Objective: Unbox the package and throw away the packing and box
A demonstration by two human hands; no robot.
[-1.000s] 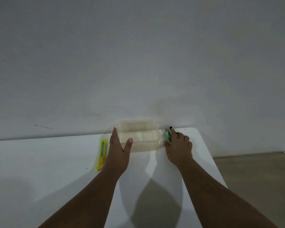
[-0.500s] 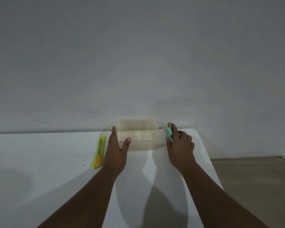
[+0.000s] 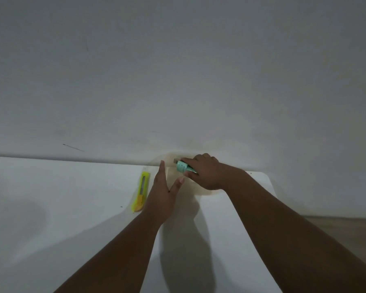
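Note:
A pale cardboard box (image 3: 190, 187) stands at the far edge of the white table (image 3: 51, 197), washed out and mostly hidden by my hands. My left hand (image 3: 163, 193) lies flat against the box's left side, fingers apart, thumb stretched toward the box. My right hand (image 3: 205, 172) reaches across the top of the box and grips a mint-green box cutter (image 3: 183, 167), whose tip points left over the box top.
A yellow utility knife (image 3: 141, 191) lies on the table just left of my left hand. The grey wall (image 3: 178, 81) rises directly behind the table. The table's right edge and a strip of floor (image 3: 347, 225) show at the right.
My right hand has swung from the box's right side up and left over its top, bringing the green cutter with it. My left hand has stayed at the box's left side.

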